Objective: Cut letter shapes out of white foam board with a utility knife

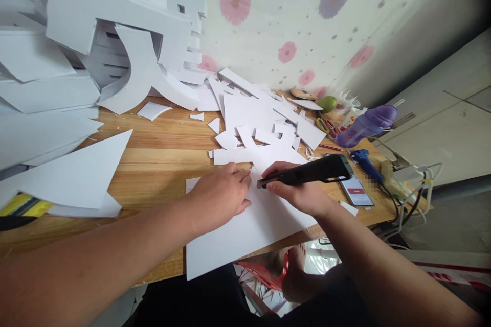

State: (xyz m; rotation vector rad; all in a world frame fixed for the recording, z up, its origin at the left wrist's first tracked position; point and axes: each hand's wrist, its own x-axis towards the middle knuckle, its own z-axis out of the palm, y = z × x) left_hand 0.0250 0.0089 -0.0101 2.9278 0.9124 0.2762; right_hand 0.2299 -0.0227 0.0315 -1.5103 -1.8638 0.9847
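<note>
A large white sheet lies at the front edge of the wooden table, partly past it. Pressed flat on its upper part is my left hand, fingers pointing right and somewhat spread, holding nothing. My right hand is wrapped round a black utility knife, whose tip rests on the sheet just right of my left fingers. The blade itself is too small to make out. Cut white scraps are heaped beyond both hands.
White foam-like structures and stacked sheets fill the left side. On the right are a purple bottle, scissors, a blue glue gun, a phone, a power strip and cables.
</note>
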